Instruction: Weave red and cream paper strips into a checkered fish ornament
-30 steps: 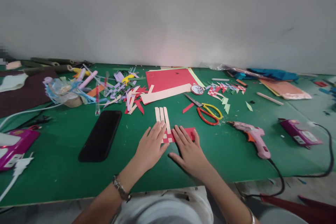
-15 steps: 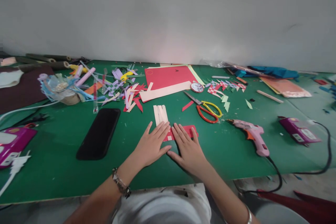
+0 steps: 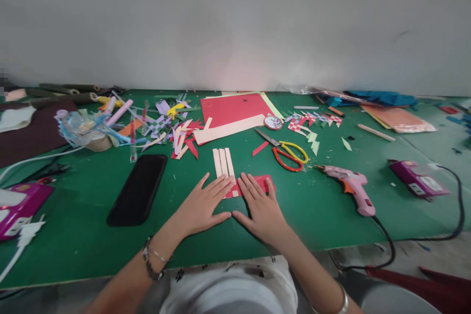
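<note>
Clock: centred on the woven paper, with 12 straight away from the person.
Left hand [image 3: 201, 207]: laid flat, gripping nothing, fingers straight and pointing between 1 and 2; the fingertips rest where the strips meet the weave.
Right hand [image 3: 263, 213]: also flat and gripping nothing, fingers extended toward 11, their tips lying across the red part.
Thumbs: both on the green-topped desk [image 3: 305, 225] at about 6, tip to tip; whether they touch I cannot tell.
Woven paper: a flat red band checked with cream [image 3: 235, 190], directly under both sets of fingertips. Its long axis runs from just below 9 to just above 3, with the plain red end toward 3, beneath the right hand.
Strips: three narrow cream paper strips [image 3: 223, 163], side by side, leaving the weave between 11 and 12, roughly square to the band; their free ends lie beyond the left fingertips, so the left hand is nearer.
Phone: black, rectangular [image 3: 138, 191], at 9, well apart from the paper.
Glue gun: pink plastic with an orange trigger [image 3: 348, 182], at 3, well apart, nozzle toward 10.
Scissors: steel blades, red and yellow handles [image 3: 275, 144], between 1 and 2, near the right hand.
Sheet: large red paper [image 3: 235, 110], at 12, past the strips.
</note>
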Demonstrator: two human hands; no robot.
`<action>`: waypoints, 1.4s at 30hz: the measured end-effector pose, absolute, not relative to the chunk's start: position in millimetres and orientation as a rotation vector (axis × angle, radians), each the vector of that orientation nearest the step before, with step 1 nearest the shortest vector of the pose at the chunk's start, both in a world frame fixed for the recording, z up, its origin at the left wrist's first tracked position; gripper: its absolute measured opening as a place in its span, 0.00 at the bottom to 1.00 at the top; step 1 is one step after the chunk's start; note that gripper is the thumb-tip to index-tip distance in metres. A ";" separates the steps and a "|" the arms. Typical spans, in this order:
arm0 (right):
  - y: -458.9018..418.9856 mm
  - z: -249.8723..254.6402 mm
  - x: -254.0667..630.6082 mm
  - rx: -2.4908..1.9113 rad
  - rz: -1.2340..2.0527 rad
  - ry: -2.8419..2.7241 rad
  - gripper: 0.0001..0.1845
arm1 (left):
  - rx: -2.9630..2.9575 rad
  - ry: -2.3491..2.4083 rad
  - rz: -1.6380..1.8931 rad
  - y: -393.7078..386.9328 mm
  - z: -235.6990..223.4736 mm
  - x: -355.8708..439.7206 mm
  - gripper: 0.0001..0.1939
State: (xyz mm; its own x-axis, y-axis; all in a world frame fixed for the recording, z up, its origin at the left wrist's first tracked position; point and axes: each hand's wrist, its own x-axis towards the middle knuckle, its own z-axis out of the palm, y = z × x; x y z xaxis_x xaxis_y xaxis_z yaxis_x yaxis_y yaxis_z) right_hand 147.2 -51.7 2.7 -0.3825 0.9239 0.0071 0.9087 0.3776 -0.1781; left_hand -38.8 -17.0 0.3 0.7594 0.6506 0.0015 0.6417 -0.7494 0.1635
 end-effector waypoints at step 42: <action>-36.7 16.6 135.6 -1.638 0.202 -2.424 0.23 | 2.548 1.308 0.515 -12.2 0.0 -37.2 0.15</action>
